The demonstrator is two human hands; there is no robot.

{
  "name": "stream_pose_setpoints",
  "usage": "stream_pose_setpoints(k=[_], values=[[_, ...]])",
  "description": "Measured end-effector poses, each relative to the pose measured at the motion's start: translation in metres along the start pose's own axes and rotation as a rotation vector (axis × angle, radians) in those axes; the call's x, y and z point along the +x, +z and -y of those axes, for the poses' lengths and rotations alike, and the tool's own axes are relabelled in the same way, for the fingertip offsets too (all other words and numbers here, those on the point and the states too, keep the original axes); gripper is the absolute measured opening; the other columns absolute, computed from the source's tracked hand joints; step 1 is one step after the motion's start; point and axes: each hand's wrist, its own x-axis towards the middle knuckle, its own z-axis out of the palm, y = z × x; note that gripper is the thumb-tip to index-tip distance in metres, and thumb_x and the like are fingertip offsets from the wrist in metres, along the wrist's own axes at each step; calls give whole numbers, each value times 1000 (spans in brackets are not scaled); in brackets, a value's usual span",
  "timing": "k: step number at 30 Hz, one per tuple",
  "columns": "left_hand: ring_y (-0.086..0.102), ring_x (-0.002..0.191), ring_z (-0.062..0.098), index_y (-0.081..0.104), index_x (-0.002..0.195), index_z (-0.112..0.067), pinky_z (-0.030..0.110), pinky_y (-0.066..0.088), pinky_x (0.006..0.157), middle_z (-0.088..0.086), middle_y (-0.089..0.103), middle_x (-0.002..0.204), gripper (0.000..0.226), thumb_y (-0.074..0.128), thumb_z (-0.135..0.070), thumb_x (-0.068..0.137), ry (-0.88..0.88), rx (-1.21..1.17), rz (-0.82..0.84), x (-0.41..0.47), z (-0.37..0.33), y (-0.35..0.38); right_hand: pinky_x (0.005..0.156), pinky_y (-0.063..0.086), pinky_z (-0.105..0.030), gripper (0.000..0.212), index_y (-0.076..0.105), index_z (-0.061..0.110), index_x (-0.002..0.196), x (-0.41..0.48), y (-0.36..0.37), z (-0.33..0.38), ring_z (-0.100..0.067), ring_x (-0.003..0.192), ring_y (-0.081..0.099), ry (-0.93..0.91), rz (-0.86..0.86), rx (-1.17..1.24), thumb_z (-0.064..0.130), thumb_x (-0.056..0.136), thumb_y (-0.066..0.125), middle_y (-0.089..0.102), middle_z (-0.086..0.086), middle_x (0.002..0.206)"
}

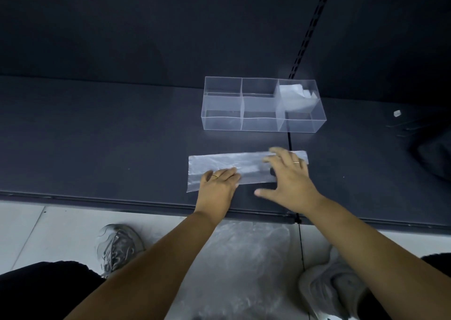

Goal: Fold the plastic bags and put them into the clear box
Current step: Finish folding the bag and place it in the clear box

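The plastic bag (227, 166) lies on the dark tabletop (97, 136) as a long flat strip, just in front of me and a little short of the clear box (222, 122). My left hand (218, 181) rests flat on the strip's left part, fingers straight, I judge to pin the slippery film so it cannot slide or spring open. My right hand (288, 173) is spread wide over the right part, holding nothing; it is blurred, so I cannot tell whether it presses the film or hovers. I judge it is placed to smooth the strip or start the next fold.

The box has 3 compartments in a row. The right one holds folded bags (295, 95); the other 2 look empty, so there is room. On the floor between my shoes lies a heap of more plastic (244, 258), probably bags not yet folded.
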Motion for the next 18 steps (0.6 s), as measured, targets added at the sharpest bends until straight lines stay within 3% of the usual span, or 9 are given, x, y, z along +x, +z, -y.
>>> stream_pose_setpoints(k=[1,3,6,8,9,11,12,15,18], values=[[33,137,7,45,138,-31,32,14,114,-13,36,151,37,35,-28,103,8,-9,-6,-2,-1,-1,109,11,-35,78,43,29,133,0,4,6,-15,132,23,-79,20,-76,59,67,72,28,7,146],[39,135,8,50,136,-30,32,15,112,-11,42,148,36,36,-29,102,25,-40,-26,-6,-3,-4,111,7,-34,81,40,28,139,-2,19,19,-16,136,25,-186,74,-195,52,70,73,31,8,149],[44,131,9,54,132,-29,30,18,109,-10,49,143,34,38,-29,102,49,-94,-30,-12,-4,-10,104,24,-29,34,64,24,117,1,36,22,-17,121,49,-119,4,-74,27,84,68,58,11,130],[53,121,12,62,122,-28,29,27,106,-10,60,130,29,46,-25,98,49,-146,-22,-10,4,-20,96,41,-28,10,74,14,93,4,36,14,-19,102,61,30,-77,263,13,85,68,71,4,109],[58,115,14,67,116,-26,30,33,103,-9,65,123,26,51,-23,95,19,-186,-18,-9,11,-27,91,45,-20,7,74,11,88,5,33,10,-16,96,64,124,-84,424,11,86,68,73,2,102],[64,106,18,73,107,-21,30,43,94,-3,71,113,21,59,-21,92,-132,-318,5,-7,32,-39,75,42,-2,6,74,12,86,7,27,1,-9,88,64,303,-53,626,15,87,69,73,4,92],[65,101,19,74,103,-17,28,46,90,0,72,108,18,62,-21,91,-235,-402,23,-6,45,-44,70,42,-1,6,73,15,85,9,25,-2,-7,85,63,374,-38,687,17,87,69,71,7,88],[65,86,13,76,92,-8,21,45,79,7,74,94,15,70,-19,86,-521,-739,41,-3,74,-53,67,41,-5,11,70,17,76,16,26,-5,-5,81,63,518,-65,819,20,87,70,70,8,83],[64,72,10,74,80,-11,18,47,75,8,74,81,15,69,-23,86,-676,-850,11,1,81,-52,69,42,-18,19,67,17,67,26,32,-1,-7,74,61,635,-158,811,23,85,70,68,7,74]])
